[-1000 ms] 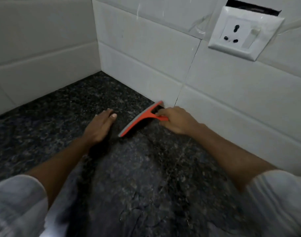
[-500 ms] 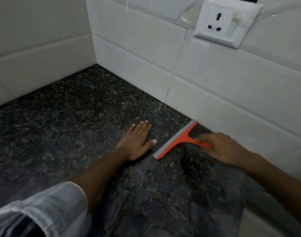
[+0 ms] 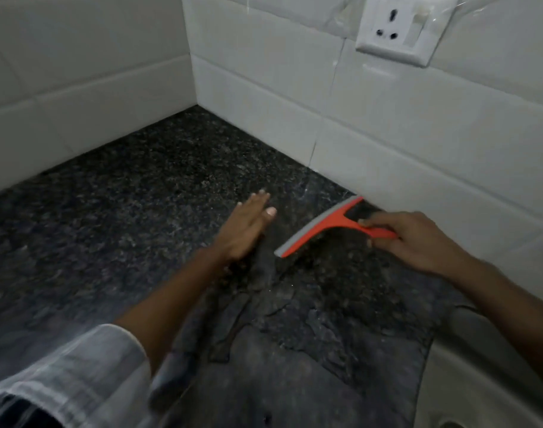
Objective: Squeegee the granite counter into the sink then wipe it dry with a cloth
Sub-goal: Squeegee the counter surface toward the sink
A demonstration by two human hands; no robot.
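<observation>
An orange squeegee [image 3: 322,225] with a grey rubber blade lies with its blade on the dark speckled granite counter [image 3: 125,217], close to the tiled back wall. My right hand [image 3: 415,239] is shut on its orange handle. My left hand [image 3: 247,225] rests flat on the counter just left of the blade, fingers together and extended, holding nothing. The counter in front of the blade looks wet and streaked. A pale sink rim [image 3: 467,381] shows at the bottom right corner. No cloth is in sight.
White tiled walls [image 3: 387,143] meet in a corner at the back. A white socket and switch plate [image 3: 403,29] sits on the right wall above the squeegee. My light sleeve [image 3: 69,375] fills the lower left.
The squeegee and my right hand have travelled along the back wall away from the corner, toward the sink side. My left hand has followed alongside, staying flat on the counter.
</observation>
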